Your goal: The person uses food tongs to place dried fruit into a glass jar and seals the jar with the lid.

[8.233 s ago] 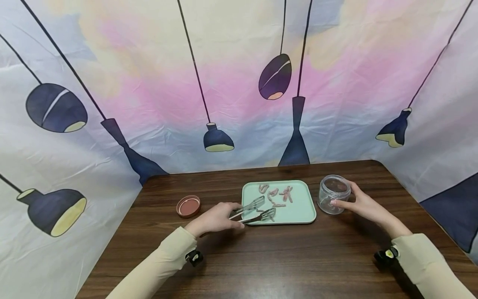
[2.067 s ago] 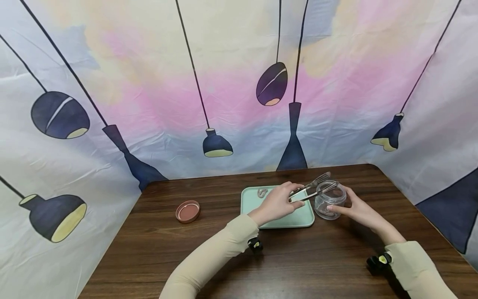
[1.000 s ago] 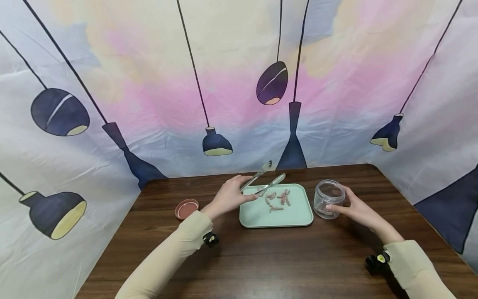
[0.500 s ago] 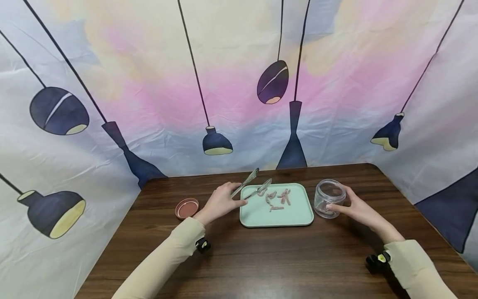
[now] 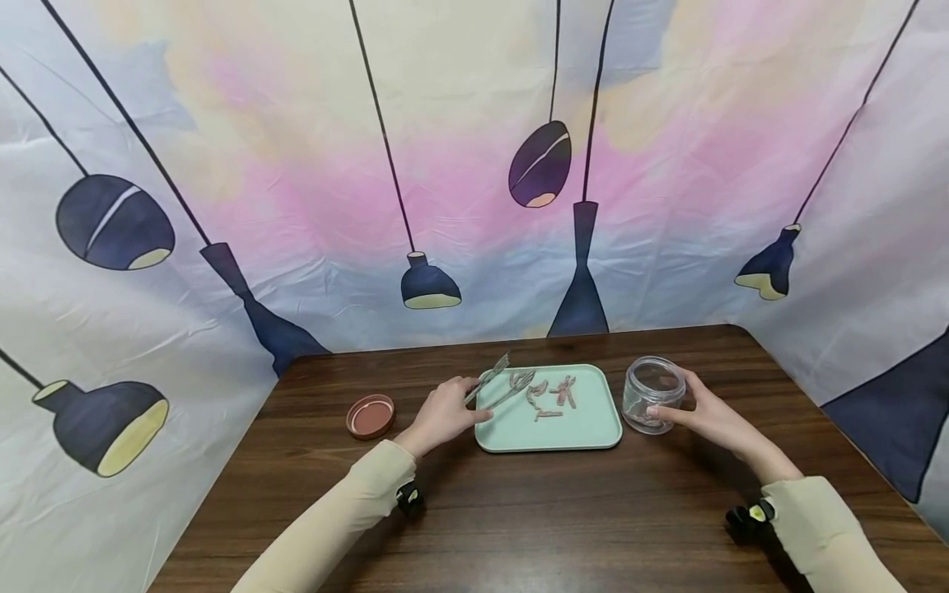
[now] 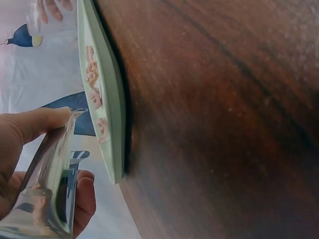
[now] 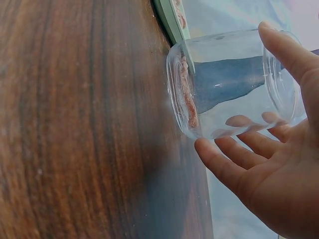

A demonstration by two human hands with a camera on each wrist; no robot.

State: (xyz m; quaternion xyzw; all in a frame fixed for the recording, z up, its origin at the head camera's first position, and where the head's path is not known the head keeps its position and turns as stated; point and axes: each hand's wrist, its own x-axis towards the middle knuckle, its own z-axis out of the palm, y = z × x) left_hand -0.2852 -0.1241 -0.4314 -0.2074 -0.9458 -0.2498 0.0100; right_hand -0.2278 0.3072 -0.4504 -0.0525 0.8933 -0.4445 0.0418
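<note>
My left hand (image 5: 442,414) holds metal tongs (image 5: 511,391), thumb on one arm and fingers on the other. Their spread tips are over the far left part of a pale green tray (image 5: 586,432), by a curled pinkish strip (image 6: 101,128). More such strips (image 5: 566,390), like shredded meat, lie on the tray. To the tray's right, my right hand (image 5: 712,418) grips a clear lidless jar (image 5: 652,387), thumb on one side and fingers on the other. The jar stands upright on the table, with a reddish strip (image 7: 188,97) on its bottom.
A reddish-brown round lid (image 5: 371,416) lies on the dark wooden table (image 5: 519,519), left of the tray and beyond my left forearm. A cloth with printed lamps (image 5: 430,284) hangs behind the table's far edge.
The tongs swung from the tray's near left to over the jar, then back left, and lowered toward the tray's far left strip. A strip formerly near the tray's front is gone. The right hand stays.
</note>
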